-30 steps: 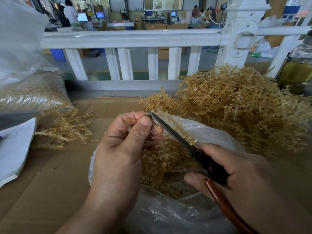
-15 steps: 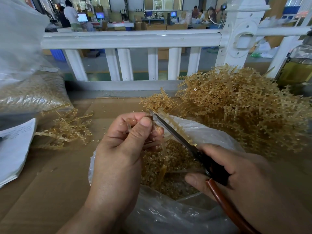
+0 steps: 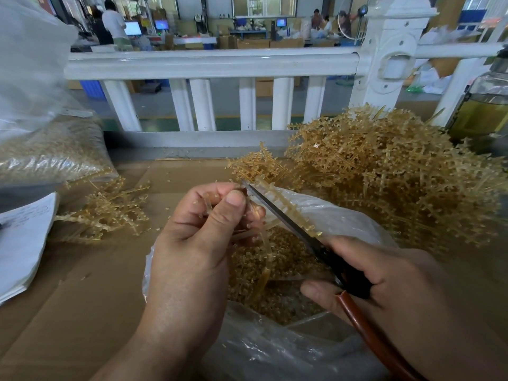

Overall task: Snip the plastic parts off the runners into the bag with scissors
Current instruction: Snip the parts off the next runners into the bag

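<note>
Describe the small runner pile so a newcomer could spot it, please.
Find the white railing. Below its left end, between the paper stack and the left hand, lies the small runner pile. Unlike the big heap at right, it is low and sparse.

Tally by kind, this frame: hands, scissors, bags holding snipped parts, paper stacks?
Hands: 2, left hand, right hand
Scissors: 1
Bags holding parts: 2, open bag, filled bag at left
Paper stack: 1
Total: 6

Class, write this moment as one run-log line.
left hand: pinches runner | right hand: grips scissors | scissors: alongside runner, above open plastic bag | bag: holds snipped parts
</note>
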